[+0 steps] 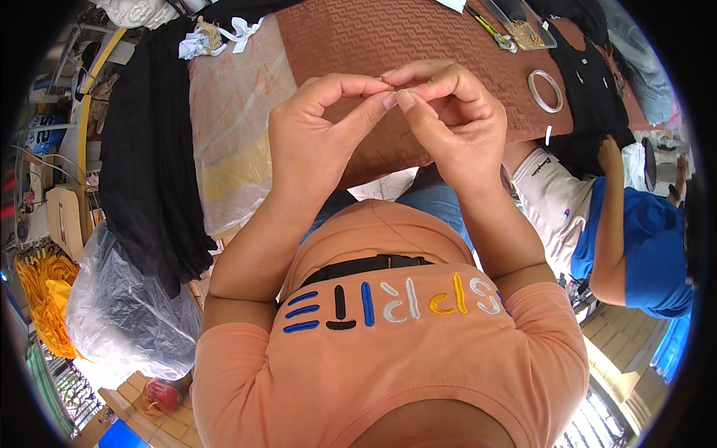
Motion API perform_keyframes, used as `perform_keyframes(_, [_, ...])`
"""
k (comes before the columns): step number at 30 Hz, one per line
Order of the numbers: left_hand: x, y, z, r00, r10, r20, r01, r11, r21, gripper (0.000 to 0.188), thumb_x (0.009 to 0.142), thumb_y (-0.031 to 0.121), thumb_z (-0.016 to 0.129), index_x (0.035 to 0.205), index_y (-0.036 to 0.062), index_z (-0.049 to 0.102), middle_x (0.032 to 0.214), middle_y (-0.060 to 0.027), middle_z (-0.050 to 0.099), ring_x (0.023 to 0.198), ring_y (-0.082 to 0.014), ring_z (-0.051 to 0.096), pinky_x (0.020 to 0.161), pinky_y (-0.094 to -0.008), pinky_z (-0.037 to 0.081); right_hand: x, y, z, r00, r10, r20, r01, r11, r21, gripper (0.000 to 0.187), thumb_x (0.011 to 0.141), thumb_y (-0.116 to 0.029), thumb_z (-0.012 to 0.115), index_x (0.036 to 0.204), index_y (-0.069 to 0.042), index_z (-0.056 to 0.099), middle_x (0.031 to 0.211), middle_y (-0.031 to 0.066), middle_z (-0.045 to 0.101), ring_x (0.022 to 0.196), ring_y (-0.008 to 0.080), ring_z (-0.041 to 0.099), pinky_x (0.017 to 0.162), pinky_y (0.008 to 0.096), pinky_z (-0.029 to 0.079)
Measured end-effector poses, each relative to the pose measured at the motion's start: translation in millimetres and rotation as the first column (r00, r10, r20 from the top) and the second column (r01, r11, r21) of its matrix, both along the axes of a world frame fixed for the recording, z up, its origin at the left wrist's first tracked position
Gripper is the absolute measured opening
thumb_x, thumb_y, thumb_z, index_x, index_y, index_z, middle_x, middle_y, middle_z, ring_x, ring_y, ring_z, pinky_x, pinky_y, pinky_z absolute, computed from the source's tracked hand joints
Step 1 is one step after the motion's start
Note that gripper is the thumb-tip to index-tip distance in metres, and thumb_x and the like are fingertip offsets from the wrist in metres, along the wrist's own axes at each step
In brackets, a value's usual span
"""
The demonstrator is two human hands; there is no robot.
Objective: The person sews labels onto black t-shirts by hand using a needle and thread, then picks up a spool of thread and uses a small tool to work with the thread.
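My left hand and my right hand meet fingertip to fingertip above the near edge of the brown table cover. Both are closed in a pinch, thumb against forefinger. A thin dark thread hangs below my right thumb. A fine dark strand also lies over the front of my orange shirt; whether it is the same thread I cannot tell. What sits between my left fingertips is too small to make out.
The brown cover bears a roll of tape, green-handled scissors and a clear box of small gold-coloured pieces. Black cloth and plastic sheeting lie left. A person in blue sits close on the right.
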State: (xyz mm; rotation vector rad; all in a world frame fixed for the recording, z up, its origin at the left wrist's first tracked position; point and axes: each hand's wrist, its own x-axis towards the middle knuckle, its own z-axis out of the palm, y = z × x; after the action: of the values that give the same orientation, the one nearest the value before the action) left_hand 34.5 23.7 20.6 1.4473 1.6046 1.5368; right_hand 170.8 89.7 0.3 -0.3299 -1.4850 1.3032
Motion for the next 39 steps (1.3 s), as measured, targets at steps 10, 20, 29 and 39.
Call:
perform_keyframes(10, [0.0, -0.2, 0.7, 1.000, 0.008, -0.027, -0.008, 1.000, -0.001, 0.010, 0.079, 0.006, 0.071, 0.088, 0.0024, 0.069, 0.087, -0.0013, 0.068, 0.083, -0.0060, 0.058, 0.077, -0.0199, 0.045, 0.9, 0.2, 0.7, 1.000, 0.003, 0.012, -0.003, 1.000, -0.006, 0.009, 0.078, 0.006, 0.062, 0.082, -0.001, 0.057, 0.096, 0.0120, 0.064, 0.092, 0.0142, 0.061, 0.084, 0.0280, 0.048])
perform_keyframes(20, [0.4, 0.1, 2.0, 0.999, 0.010, -0.034, -0.010, 1.000, 0.004, 0.010, 0.079, 0.005, 0.071, 0.089, 0.0021, 0.069, 0.087, -0.0016, 0.068, 0.083, -0.0062, 0.058, 0.076, -0.0200, 0.045, 0.9, 0.3, 2.7, 1.000, 0.009, 0.012, -0.009, 1.000, -0.021, 0.009, 0.079, 0.006, 0.062, 0.082, 0.000, 0.058, 0.097, 0.0119, 0.063, 0.092, 0.0143, 0.061, 0.085, 0.0283, 0.048])
perform_keyframes(29, [1.0, -0.2, 1.3, 0.999, 0.023, -0.045, -0.023, 1.000, -0.001, 0.010, 0.079, 0.005, 0.071, 0.088, 0.0019, 0.069, 0.086, -0.0015, 0.068, 0.082, -0.0059, 0.058, 0.075, -0.0196, 0.045, 1.5, 0.6, 1.2, 1.000, 0.023, 0.002, -0.023, 0.999, -0.031, 0.008, 0.080, 0.006, 0.062, 0.084, 0.000, 0.059, 0.098, 0.0113, 0.064, 0.093, 0.0141, 0.061, 0.085, 0.0281, 0.048])
perform_keyframes(39, [2.3, -1.6, 3.0, 0.995, 0.037, -0.087, -0.038, 0.999, -0.003, 0.009, 0.079, 0.006, 0.072, 0.086, 0.0016, 0.069, 0.083, -0.0010, 0.067, 0.080, -0.0061, 0.058, 0.074, -0.0200, 0.045, 0.5, 0.2, -0.2, 0.999, 0.032, -0.025, -0.033, 0.998, -0.046, 0.008, 0.081, 0.007, 0.062, 0.087, 0.002, 0.061, 0.098, 0.0116, 0.064, 0.092, 0.0140, 0.061, 0.083, 0.0270, 0.050])
